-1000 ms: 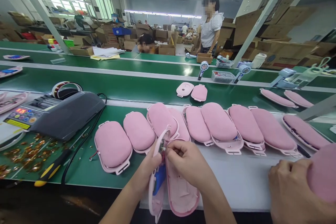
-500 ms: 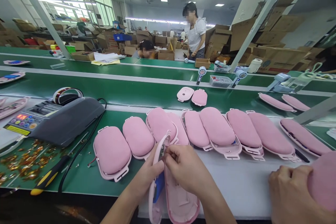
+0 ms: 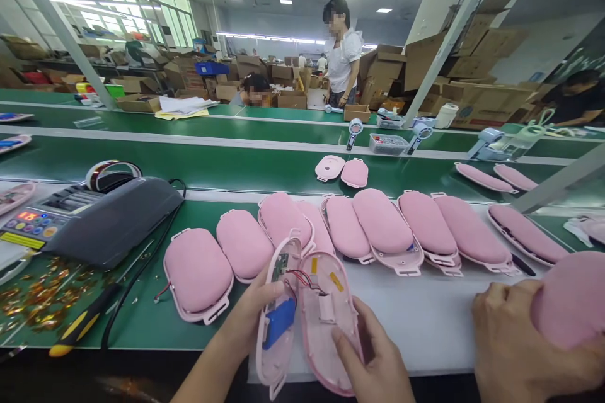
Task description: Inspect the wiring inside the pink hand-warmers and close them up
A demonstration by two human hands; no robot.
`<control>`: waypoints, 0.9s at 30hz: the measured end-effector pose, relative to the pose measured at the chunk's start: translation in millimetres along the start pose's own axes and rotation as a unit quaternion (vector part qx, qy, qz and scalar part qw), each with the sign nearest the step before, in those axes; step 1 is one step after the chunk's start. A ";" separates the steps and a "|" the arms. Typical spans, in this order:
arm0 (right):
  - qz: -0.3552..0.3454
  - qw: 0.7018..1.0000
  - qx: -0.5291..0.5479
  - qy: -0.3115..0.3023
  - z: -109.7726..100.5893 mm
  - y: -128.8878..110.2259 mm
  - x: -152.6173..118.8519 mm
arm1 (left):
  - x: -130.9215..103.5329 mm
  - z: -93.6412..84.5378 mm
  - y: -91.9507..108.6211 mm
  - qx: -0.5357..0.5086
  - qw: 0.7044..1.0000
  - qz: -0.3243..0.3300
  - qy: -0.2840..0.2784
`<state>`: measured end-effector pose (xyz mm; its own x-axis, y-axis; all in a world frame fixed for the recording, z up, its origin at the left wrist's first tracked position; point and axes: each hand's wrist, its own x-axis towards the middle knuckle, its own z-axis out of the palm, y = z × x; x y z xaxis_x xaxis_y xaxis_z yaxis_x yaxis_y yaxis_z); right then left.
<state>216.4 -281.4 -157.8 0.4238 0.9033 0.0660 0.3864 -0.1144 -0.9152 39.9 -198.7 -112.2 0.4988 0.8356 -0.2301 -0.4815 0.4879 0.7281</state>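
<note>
My left hand (image 3: 250, 308) grips a pink plastic shell half (image 3: 270, 362) with slotted end loops. Inside it are a blue battery pack (image 3: 280, 323) and a small green circuit board (image 3: 280, 266). The matching pink shell half (image 3: 326, 359) is held at its right edge by my right hand (image 3: 373, 352), thumb on the inner face. Thin red and black wires (image 3: 302, 278) run between the two halves, which stand opened like a book. Two yellow tape strips (image 3: 336, 282) and a pale patch stick inside the right half.
Several pink padded shells (image 3: 198, 271) lie in a row behind my hands. At left are a tape dispenser (image 3: 108, 214), a screwdriver (image 3: 87, 318) and amber tape scraps (image 3: 42, 293). A co-worker's hand (image 3: 510, 327) holds a pink shell (image 3: 574, 299) at right. A person (image 3: 343, 56) stands beyond the benches.
My right hand has left the circuit board area and moved down to the right shell half's edge. The halves have spread apart, uncovering the wires and battery.
</note>
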 end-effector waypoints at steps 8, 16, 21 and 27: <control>-0.033 0.998 0.059 0.011 24.8 -37.2 -11.5 | -12.1 10.5 19.1 0.424 0.872 0.145 0.199; -0.012 0.967 0.232 -0.106 53.5 -47.0 -30.5 | -18.6 12.6 21.1 0.616 0.713 0.237 0.237; -0.040 0.966 0.237 -0.099 55.4 -36.1 -33.4 | -19.4 15.2 20.5 0.652 0.676 0.241 0.245; 0.012 0.955 0.284 -0.085 53.7 -26.5 -20.0 | -32.2 22.9 25.3 0.685 0.668 0.233 0.177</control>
<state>153.7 -274.3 -156.2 0.2684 0.9631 0.0201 -0.1494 0.0623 -0.9868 28.2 -219.1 -71.5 0.2063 0.9418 0.2655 0.7061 -0.3312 0.6259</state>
